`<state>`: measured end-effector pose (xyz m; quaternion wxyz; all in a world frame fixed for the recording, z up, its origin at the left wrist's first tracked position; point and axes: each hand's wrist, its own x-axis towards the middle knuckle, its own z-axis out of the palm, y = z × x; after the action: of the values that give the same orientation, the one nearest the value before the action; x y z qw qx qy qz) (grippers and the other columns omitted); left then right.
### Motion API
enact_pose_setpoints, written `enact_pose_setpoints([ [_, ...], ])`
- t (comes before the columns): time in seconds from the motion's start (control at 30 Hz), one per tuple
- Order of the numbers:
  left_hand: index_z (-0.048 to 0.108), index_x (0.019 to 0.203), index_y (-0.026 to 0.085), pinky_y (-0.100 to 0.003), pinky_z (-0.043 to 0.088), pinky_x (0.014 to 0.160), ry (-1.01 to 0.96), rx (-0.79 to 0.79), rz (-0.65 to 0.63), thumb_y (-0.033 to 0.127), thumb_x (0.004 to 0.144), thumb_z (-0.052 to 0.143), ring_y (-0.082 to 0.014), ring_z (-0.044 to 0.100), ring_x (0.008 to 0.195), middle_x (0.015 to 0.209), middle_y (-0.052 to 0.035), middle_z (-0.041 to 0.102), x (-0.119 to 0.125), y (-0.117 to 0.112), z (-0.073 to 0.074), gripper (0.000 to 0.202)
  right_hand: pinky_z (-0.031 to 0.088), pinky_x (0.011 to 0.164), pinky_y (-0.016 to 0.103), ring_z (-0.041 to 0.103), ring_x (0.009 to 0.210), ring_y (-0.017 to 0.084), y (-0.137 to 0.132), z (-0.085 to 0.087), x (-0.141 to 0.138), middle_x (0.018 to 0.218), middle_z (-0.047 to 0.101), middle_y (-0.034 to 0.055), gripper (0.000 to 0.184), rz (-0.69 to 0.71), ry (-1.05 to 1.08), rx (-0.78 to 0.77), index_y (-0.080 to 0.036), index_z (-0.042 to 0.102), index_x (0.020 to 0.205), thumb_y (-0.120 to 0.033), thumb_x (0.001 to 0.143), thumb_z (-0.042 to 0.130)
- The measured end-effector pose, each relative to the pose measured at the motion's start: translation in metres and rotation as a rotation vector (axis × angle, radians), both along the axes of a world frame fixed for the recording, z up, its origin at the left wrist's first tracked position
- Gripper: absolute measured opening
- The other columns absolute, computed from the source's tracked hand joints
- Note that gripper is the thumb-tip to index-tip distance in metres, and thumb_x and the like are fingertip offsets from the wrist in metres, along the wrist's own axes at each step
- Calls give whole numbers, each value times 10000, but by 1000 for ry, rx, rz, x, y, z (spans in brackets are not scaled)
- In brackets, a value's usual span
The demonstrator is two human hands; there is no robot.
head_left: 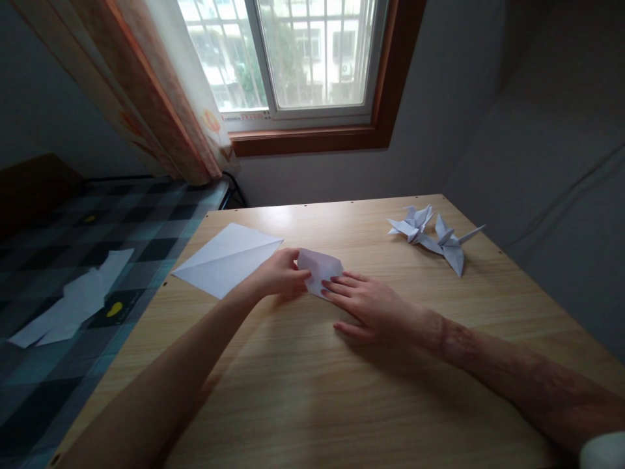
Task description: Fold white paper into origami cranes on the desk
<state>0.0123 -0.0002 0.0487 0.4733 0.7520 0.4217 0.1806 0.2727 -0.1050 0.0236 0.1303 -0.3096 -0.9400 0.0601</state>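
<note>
A small folded piece of white paper [319,265] lies at the middle of the wooden table, between my two hands. My left hand [284,272] pinches its left edge, thumb in front and fingers partly behind it. Flat on the table, my right hand [364,303] is open, and its fingertips rest on the paper's lower right part. To the left lies a larger white sheet [224,257] with a crease running across it. Its near right side is partly covered by my left wrist.
Folded paper cranes [413,225] sit at the table's [283,404] far right. Paper scraps [78,303] lie on the checkered bed cover [161,251] at the left. Behind the table are a window [312,58], a wall and a patterned curtain [166,85].
</note>
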Motion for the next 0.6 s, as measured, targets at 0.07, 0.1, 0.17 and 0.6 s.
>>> enact_pose_setpoints([
  [0.07,778,907,147,-301,610,712,-31,-15,24,276,748,721,-216,747,820,938,-76,825,1,1,1,212,369,1357,555,569,1549,352,0,3,0,1652,592,227,625,1,-5,5,-100,607,1581,-478,1083,625],
  [0.1,783,919,147,-302,615,716,-40,-16,42,269,744,726,-213,750,820,944,-80,823,0,2,2,221,366,1359,552,572,1546,351,0,4,0,1650,595,224,621,1,-12,4,-98,610,1576,-477,1084,623],
  [0.17,792,957,148,-292,610,688,-48,-16,93,262,741,733,-198,745,782,913,-77,809,-1,6,3,251,359,1365,541,573,1544,351,-1,6,0,1647,599,223,618,1,-25,2,-88,616,1563,-479,1085,619],
  [0.6,758,913,163,-240,541,574,-109,1,349,293,810,696,-131,650,589,701,-5,681,0,11,0,177,341,1370,555,533,1567,345,-3,0,-1,1642,603,212,658,-18,26,-21,-120,528,1613,-482,1073,627],
])
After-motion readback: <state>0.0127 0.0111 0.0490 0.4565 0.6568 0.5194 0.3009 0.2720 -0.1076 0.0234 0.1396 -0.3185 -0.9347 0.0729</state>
